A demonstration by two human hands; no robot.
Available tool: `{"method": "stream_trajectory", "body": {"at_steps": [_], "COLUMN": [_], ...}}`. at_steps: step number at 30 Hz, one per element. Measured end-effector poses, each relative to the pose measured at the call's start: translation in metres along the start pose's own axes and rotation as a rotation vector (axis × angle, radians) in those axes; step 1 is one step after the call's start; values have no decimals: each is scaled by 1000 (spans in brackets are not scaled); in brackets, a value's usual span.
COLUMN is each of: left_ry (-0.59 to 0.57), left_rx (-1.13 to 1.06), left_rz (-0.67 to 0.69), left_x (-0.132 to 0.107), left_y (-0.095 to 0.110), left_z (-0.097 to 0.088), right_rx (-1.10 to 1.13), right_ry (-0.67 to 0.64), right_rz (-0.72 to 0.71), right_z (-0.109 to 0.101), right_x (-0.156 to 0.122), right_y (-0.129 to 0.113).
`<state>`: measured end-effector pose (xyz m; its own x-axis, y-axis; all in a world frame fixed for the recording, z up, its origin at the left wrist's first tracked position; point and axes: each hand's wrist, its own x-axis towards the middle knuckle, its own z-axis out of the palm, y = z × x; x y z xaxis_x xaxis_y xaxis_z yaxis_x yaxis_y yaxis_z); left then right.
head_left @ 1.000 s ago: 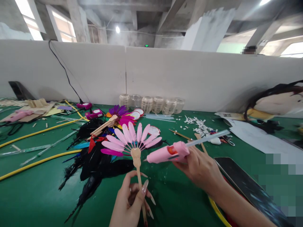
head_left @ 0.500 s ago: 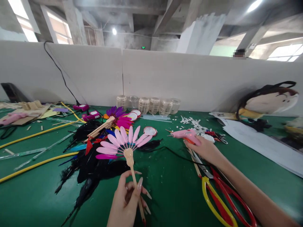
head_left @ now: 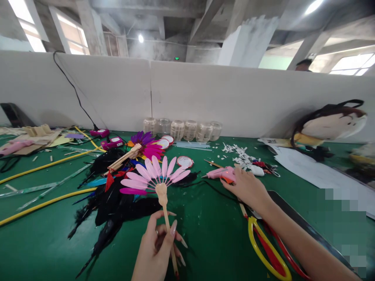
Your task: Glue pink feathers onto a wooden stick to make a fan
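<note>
My left hand (head_left: 158, 246) is closed around the thin wooden stick of a feather fan (head_left: 161, 191). The fan stands upright, its pale pink feathers spread out, with one darker magenta feather at the left. A glossy patch shows on the wooden head where the quills meet. My right hand (head_left: 249, 191) rests over a pink hot glue gun (head_left: 218, 173) on the green table, thumb and fingers around its rear part. The nozzle points left, and the handle is mostly hidden. Big scissors (head_left: 266, 249) with yellow and red handles lie beneath my right forearm.
Black feathers (head_left: 117, 210) and a colourful feather piece (head_left: 143, 144) lie left of the fan. Glass jars (head_left: 190, 130) line the white partition (head_left: 205, 93). White scraps (head_left: 241, 154) lie beyond the glue gun. A dark flat panel (head_left: 310, 230) is beside my right forearm.
My right hand has lowered the glue gun onto the table, and the hand lies flatter over it. The left hand and fan have barely moved.
</note>
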<state>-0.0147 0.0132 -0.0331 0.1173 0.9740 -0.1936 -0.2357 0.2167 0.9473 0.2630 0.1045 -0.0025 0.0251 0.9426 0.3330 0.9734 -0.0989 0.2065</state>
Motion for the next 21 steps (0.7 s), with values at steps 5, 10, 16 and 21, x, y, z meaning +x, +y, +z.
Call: {"method": "stream_trajectory", "body": {"at_steps": [5,10,16,21], "left_ry": [-7,-5,43,26], "left_rx": [5,-11,-93,-81], "left_rz": [11,21,21,26], "left_x": [1,2,3,4], "left_y": [-2,-4,-2,-4], "left_z": [0,-1,-2,-2], "right_rx": [-102,-124,52,59], "right_ry": [-29,42,-39,-146], "right_rz": [-65,-65,-285,-410], "right_z": [-12,-31,-41,-20], "right_x": [-4,5,42,80], "right_y": [2,-3,-42,-79]}}
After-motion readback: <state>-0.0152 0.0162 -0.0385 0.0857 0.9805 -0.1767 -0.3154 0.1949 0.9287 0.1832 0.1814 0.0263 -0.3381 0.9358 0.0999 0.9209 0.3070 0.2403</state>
